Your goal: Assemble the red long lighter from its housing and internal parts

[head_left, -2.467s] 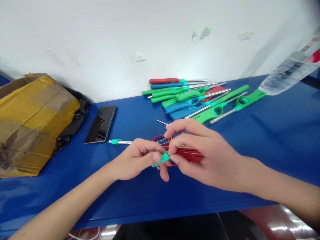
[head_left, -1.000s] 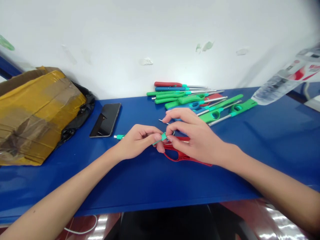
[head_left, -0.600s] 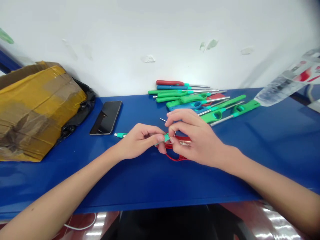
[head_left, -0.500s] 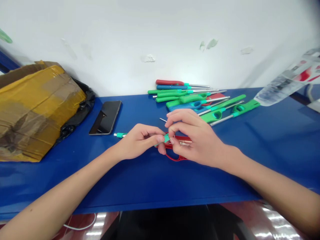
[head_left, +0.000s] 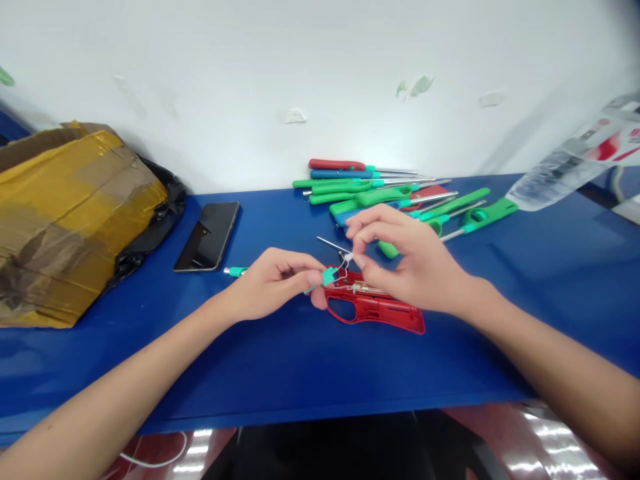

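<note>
Head view: left hand (head_left: 273,285) pinches small teal piece (head_left: 328,275) between thumb and fingers. Right hand (head_left: 420,260) grips small white part (head_left: 349,257) in fingertips; thin wires (head_left: 345,272) run between the two. Open red lighter shell (head_left: 400,315) lies on blue bench (head_left: 300,373), just beside fingers. Metal rod (head_left: 327,245) lies beyond. Step in hand looks like fine work on wired parts; next move likely calls for steady teal piece, light pinch, no tug on wires.
</note>
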{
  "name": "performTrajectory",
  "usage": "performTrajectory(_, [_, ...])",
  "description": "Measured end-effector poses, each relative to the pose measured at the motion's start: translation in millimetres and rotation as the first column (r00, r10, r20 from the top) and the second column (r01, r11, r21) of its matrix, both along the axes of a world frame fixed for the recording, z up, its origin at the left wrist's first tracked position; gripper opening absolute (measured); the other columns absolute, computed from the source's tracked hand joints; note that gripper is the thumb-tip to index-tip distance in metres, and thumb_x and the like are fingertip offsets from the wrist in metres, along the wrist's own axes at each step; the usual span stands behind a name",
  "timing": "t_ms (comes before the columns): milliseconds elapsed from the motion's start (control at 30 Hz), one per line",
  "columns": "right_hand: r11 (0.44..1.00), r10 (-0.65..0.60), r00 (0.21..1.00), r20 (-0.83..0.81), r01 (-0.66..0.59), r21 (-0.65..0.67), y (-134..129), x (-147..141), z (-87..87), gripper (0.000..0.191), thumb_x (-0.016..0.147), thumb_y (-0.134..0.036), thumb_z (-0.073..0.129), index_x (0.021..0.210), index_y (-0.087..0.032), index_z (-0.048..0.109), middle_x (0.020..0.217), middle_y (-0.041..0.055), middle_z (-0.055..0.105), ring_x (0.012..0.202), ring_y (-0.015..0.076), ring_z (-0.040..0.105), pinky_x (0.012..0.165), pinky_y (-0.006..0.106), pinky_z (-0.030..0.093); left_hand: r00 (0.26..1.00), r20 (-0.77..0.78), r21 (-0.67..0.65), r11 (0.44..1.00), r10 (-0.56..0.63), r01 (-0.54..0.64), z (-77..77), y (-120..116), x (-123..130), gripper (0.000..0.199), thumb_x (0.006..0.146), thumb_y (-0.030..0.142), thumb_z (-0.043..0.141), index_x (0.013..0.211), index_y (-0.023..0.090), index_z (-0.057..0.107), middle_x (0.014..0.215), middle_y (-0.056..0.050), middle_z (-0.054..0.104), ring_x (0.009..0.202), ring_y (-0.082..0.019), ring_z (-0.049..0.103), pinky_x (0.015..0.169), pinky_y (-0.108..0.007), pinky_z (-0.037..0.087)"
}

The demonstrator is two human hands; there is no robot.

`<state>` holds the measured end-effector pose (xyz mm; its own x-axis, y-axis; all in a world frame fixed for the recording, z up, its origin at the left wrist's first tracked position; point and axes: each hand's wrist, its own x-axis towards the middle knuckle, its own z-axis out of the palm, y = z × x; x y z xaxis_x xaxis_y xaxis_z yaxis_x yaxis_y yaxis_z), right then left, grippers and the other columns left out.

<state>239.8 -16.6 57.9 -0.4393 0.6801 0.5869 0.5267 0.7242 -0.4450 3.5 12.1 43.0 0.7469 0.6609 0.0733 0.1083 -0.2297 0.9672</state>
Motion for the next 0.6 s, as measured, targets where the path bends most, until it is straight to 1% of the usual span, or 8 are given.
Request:
performTrajectory(67, [0.999, -0.035, 0.999, -0.009, 0.035, -0.001, 7, 7, -2.6, 0.014, 0.08, -0.01, 0.06, 0.076, -0.022, 0.056, 0.097, 0.0044, 0.064, 0.096, 0.0216, 0.064, 0.085, 0.038, 0.051, 0.991, -0.027, 0.077, 0.989, 0.129, -0.126, 0.5, 4, -2, 0.037, 0.089, 0.049, 0.063, 0.089, 0.013, 0.071, 0.07, -0.005, 0.074, 0.065, -0.014, 0.067, 0.066, -0.022, 0.053])
performTrajectory(133, [0.999, -0.053, 0.999, -0.009, 0.053, -0.002, 16, 15, -6.9, 0.014, 0.078, -0.01, 0.06, 0.076, -0.022, 0.056, 0.096, 0.0045, 0.063, 0.095, 0.0216, 0.063, 0.085, 0.039, 0.05, 0.96, -0.057, 0.169, 0.95, 0.274, -0.262, -0.3, 9, -5, 0.035, 0.087, 0.048, 0.066, 0.089, 0.014, 0.07, 0.071, -0.005, 0.074, 0.065, -0.014, 0.067, 0.065, -0.023, 0.052])
performTrajectory(200, [0.997, -0.082, 0.996, 0.03, 0.082, -0.004, 23, 22, -12.4, 0.014, 0.076, -0.009, 0.062, 0.075, -0.022, 0.056, 0.096, 0.0048, 0.064, 0.093, 0.0221, 0.063, 0.084, 0.039, 0.05, 0.914, -0.073, 0.273, 0.889, 0.4, -0.367, -3.4, 15, -9, 0.033, 0.084, 0.047, 0.069, 0.089, 0.014, 0.069, 0.075, -0.005, 0.074, 0.068, -0.016, 0.068, 0.066, -0.024, 0.052])
performTrajectory(267, [0.994, -0.107, 0.989, 0.099, 0.108, -0.009, 28, 26, -17.9, 0.013, 0.076, -0.01, 0.062, 0.075, -0.022, 0.057, 0.098, 0.0062, 0.064, 0.097, 0.024, 0.061, 0.086, 0.041, 0.05, 0.853, -0.067, 0.41, 0.794, 0.517, -0.449, -9.1, 22, -12, 0.034, 0.081, 0.047, 0.072, 0.092, 0.015, 0.069, 0.081, -0.006, 0.075, 0.07, -0.017, 0.067, 0.069, -0.026, 0.051])
performTrajectory(333, [0.994, -0.106, 0.984, 0.142, 0.109, -0.016, 29, 27, -22.1, 0.013, 0.076, -0.01, 0.062, 0.076, -0.021, 0.057, 0.098, 0.007, 0.064, 0.098, 0.0247, 0.06, 0.087, 0.043, 0.05, 0.818, -0.068, 0.568, 0.697, 0.571, -0.439, -16.0, 29, -15, 0.033, 0.08, 0.047, 0.072, 0.091, 0.016, 0.07, 0.081, -0.004, 0.074, 0.07, -0.016, 0.065, 0.07, -0.027, 0.05])
performTrajectory(367, [0.994, -0.102, 0.982, 0.158, 0.106, -0.019, 30, 27, -23.6, 0.013, 0.077, -0.009, 0.061, 0.076, -0.021, 0.057, 0.099, 0.0073, 0.064, 0.099, 0.0248, 0.06, 0.087, 0.043, 0.05, 0.816, -0.094, 0.616, 0.677, 0.571, -0.403, -19.3, 32, -16, 0.03, 0.082, 0.046, 0.07, 0.091, 0.017, 0.07, 0.082, -0.004, 0.074, 0.071, -0.016, 0.064, 0.071, -0.027, 0.049])
performTrajectory(467, [0.995, -0.094, 0.978, 0.184, 0.098, -0.015, 29, 24, -25.7, 0.012, 0.078, -0.009, 0.06, 0.076, -0.021, 0.057, 0.099, 0.0084, 0.064, 0.1, 0.025, 0.06, 0.087, 0.042, 0.051, 0.83, -0.197, 0.707, 0.662, 0.522, -0.249, -26.0, 36, -18, 0.024, 0.086, 0.041, 0.065, 0.092, 0.019, 0.071, 0.091, -0.005, 0.074, 0.08, -0.017, 0.064, 0.074, -0.028, 0.048])
performTrajectory(600, [0.996, -0.087, 0.975, 0.206, 0.087, 0.01, 28, 22, -26.9, 0.012, 0.077, -0.008, 0.06, 0.077, -0.02, 0.057, 0.1, 0.0095, 0.064, 0.1, 0.0252, 0.059, 0.088, 0.043, 0.051, 0.819, -0.286, 0.742, 0.656, 0.497, -0.139, -27.6, 37, -19, 0.023, 0.089, 0.04, 0.062, 0.095, 0.02, 0.071, 0.097, -0.006, 0.074, 0.09, -0.022, 0.063, 0.082, -0.034, 0.047])
